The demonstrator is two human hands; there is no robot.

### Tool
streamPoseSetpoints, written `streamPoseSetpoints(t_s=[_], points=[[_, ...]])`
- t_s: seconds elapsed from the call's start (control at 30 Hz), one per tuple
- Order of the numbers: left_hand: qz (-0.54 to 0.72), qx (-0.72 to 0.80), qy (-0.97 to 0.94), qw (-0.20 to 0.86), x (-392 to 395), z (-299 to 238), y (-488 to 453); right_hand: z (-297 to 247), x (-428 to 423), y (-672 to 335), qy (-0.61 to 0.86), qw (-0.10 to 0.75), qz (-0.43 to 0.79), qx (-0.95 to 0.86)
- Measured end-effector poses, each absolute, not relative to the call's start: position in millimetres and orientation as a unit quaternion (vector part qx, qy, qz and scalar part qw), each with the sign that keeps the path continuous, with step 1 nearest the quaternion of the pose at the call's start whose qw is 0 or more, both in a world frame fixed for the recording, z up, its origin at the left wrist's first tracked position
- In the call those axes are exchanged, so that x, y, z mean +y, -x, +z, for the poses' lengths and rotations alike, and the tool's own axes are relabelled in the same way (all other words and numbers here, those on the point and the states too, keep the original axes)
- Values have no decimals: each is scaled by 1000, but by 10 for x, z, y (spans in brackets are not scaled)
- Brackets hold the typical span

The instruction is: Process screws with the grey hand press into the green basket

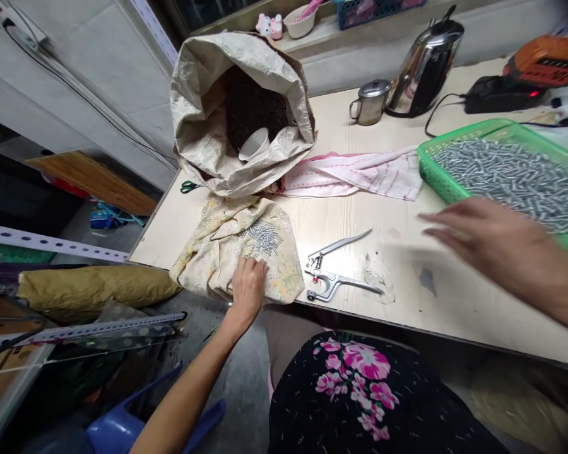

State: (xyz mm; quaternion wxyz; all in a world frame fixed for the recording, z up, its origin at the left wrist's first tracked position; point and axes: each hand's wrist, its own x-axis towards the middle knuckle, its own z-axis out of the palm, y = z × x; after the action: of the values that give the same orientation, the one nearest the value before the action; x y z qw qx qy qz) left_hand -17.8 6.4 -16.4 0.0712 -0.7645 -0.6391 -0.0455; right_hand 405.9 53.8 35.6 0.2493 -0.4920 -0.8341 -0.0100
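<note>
My left hand (248, 284) rests on a patterned yellowish cloth (208, 252), its fingers curled together at the lower edge of a small pile of short metal pins (264, 238). What those fingers hold, if anything, is hidden. Above the table on the right, my right hand (468, 230) is blurred by motion, with fingers stretched out and no object visible in them. Beside it, a green plastic basket (442, 180) holds a heap of similar metal pins (515, 173). Spring-loaded hand pliers (329, 277) lie with handles spread between the cloth and my right hand.
A large open sack (194, 107) containing dark small pieces and a white cup (254, 145) stands behind the cloth. Green-handled scissors (188, 186), a pink-white towel (355, 173), a lidded metal mug (373, 104), a kettle (426, 66) and an orange power tool (546, 60) are around.
</note>
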Motion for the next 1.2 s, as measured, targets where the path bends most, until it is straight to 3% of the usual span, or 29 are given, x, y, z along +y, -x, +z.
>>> streamPoseSetpoints(t_s=[0.1,0.23,0.3,0.47,0.53,0.97,1.2], points=[[-41,-623,777,78,110,-144,174,137,202,-3379,414,177,102,-887],[-118,-624,772,16,129,60,131,-96,70,-2941,388,126,102,-907],[-177,-645,739,-75,103,176,37,-162,99,-2926,388,128,84,-909],[-239,-674,555,-425,12,271,-369,-129,216,-2988,376,128,3,-918],[-263,-666,492,-495,-13,229,-511,-78,242,-2987,370,131,-29,-919],[-233,-681,483,-499,2,-19,-692,-54,283,-2983,349,205,-116,-907],[-108,-681,425,-586,177,71,-696,-182,353,-2956,352,151,-63,-921]])
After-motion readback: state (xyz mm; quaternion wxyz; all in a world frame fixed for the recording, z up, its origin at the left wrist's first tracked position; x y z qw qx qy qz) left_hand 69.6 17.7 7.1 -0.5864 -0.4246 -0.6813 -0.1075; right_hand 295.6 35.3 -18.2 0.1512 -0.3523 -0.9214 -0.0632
